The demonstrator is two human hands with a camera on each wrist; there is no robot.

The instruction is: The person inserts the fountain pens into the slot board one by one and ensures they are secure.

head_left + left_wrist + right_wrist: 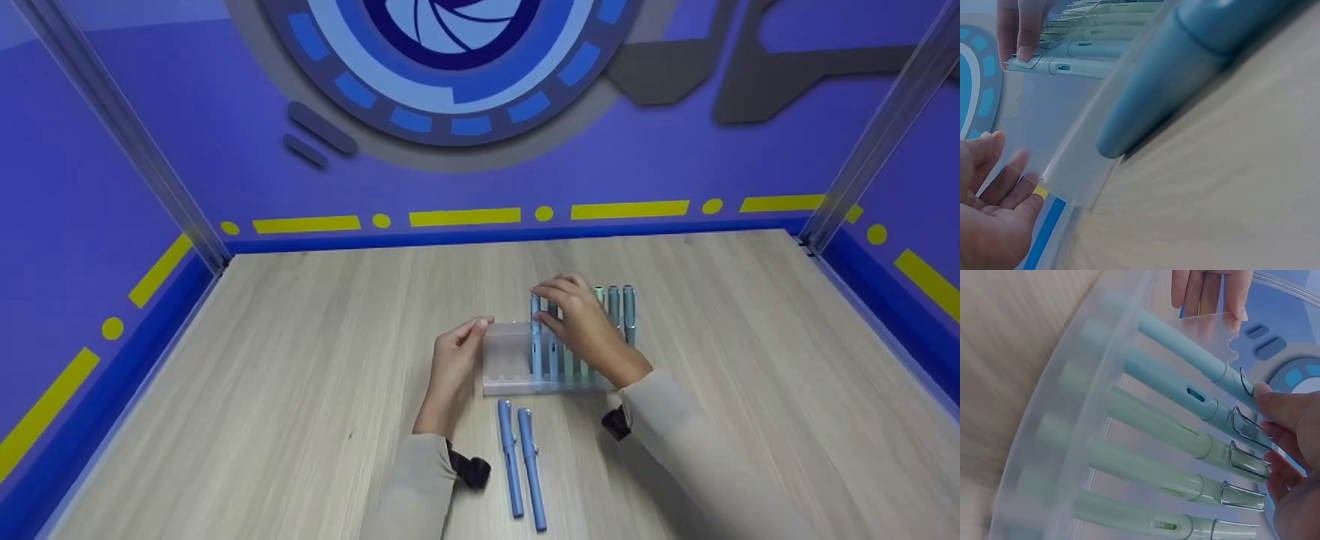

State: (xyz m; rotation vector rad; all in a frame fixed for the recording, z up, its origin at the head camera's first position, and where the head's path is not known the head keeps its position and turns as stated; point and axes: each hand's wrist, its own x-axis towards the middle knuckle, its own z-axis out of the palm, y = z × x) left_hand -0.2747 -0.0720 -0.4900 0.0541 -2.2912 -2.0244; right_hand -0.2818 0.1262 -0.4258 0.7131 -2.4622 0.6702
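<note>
A clear plastic pen stand (504,356) holds a row of upright pens, running from light blue to green. At its left end my right hand (581,319) pinches the cap of a light blue pen (1185,346), whose lower end sits in the stand. My left hand (454,360) holds the stand's upper left corner, its thumb on one side of the panel and fingers on the other. Next to the light blue pen stands a darker blue pen (1168,382). Green pens (1151,416) follow, partly covered by the right hand in the head view.
Two blue pens (510,457) lie on the wooden table (315,390) in front of the stand, between the forearms. One blue pen (1168,90) looms close in the left wrist view. Purple-blue printed walls (450,187) enclose the table's back and sides.
</note>
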